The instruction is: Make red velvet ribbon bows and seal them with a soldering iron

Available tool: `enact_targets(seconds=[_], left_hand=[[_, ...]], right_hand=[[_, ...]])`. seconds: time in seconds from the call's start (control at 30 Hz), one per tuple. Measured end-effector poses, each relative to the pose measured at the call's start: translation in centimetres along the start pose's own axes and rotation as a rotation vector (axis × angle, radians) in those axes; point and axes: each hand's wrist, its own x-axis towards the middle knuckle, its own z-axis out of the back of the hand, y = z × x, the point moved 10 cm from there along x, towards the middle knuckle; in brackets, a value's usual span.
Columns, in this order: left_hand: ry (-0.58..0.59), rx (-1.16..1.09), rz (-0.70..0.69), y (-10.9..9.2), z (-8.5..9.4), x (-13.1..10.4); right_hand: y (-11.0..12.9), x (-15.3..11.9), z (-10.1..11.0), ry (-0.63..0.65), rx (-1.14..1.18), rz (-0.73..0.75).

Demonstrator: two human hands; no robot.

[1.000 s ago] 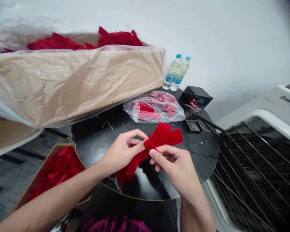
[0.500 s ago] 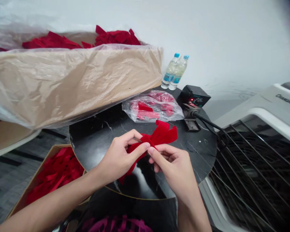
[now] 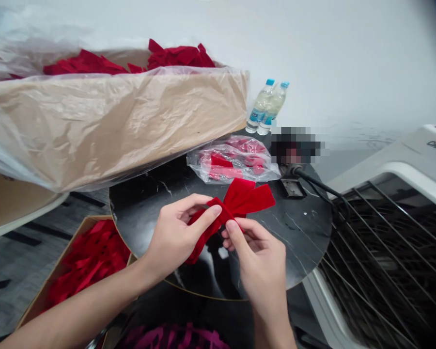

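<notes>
A red velvet ribbon bow is held in the air over the round black table, its tails spread up and to the right. My left hand pinches it from the left, thumb on top of the band near the middle. On the other side my right hand grips the lower edge of the crossing band between thumb and fingers. Part of the ribbon hangs down behind my left fingers. Just beyond the bow lies a clear plastic bag with red pieces inside.
A plastic-lined box of red ribbons fills the back left. Two water bottles stand behind the bag. A cable runs from a blurred device to the right, near a large grilled heater. A lower carton holds red ribbons.
The thumbs have moved slightly apart along the ribbon. The bow's tails now lie more open and further right, and the crossing band shows more.
</notes>
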Motion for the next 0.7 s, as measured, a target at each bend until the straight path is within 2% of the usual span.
enact_targets(seconds=[0.17,0.3,0.53,0.6,0.7], left_hand=[[-0.050,-0.044,0.019,0.2,0.0,-0.2],[-0.092,-0.031,0.011,0.0,0.0,-0.5],[0.006,-0.205,0.148,1.4,-1.0,-0.3],[0.009,-0.185,0.130,1.3,-0.9,-0.2],[-0.027,-0.055,0.006,0.0,-0.5,-0.3]], right_hand=[[0.9,-0.4,-0.4,-0.045,0.018,0.095],[1.6,-0.9,0.0,-0.131,0.016,0.172],[2.1,-1.2,0.6,-0.216,0.055,0.271],[2.0,-1.3,0.7,-0.225,0.047,0.276],[2.0,-1.5,0.9,-0.225,0.029,0.284]])
